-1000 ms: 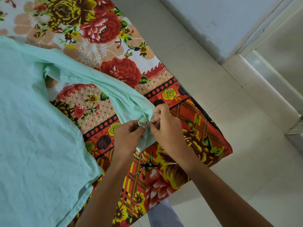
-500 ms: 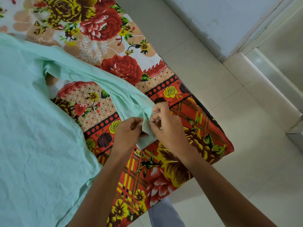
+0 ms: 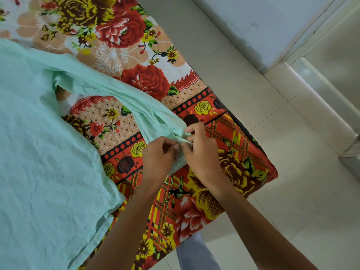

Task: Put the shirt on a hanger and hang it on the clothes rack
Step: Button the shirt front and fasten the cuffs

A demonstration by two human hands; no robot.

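Observation:
A pale mint-green shirt (image 3: 44, 152) lies spread over the left of a bed. One long sleeve (image 3: 116, 94) stretches right across the bedsheet to its cuff. My left hand (image 3: 159, 154) and my right hand (image 3: 202, 151) meet at that cuff, and both pinch its fabric between thumb and fingers. The cuff end hangs bunched between the two hands, partly hidden by my fingers. No hanger or clothes rack shows in this view.
The bed carries a red, yellow and peach floral sheet (image 3: 224, 172), and its corner juts out at the right. Beyond it lies a pale tiled floor (image 3: 263, 117). A white wall base and a raised sill (image 3: 321, 106) run along the upper right. My trouser leg (image 3: 194, 254) shows below.
Both hands stay at the sleeve cuff, with the fingers shifting slightly on the fabric. The cuff end has been tucked lower between the hands.

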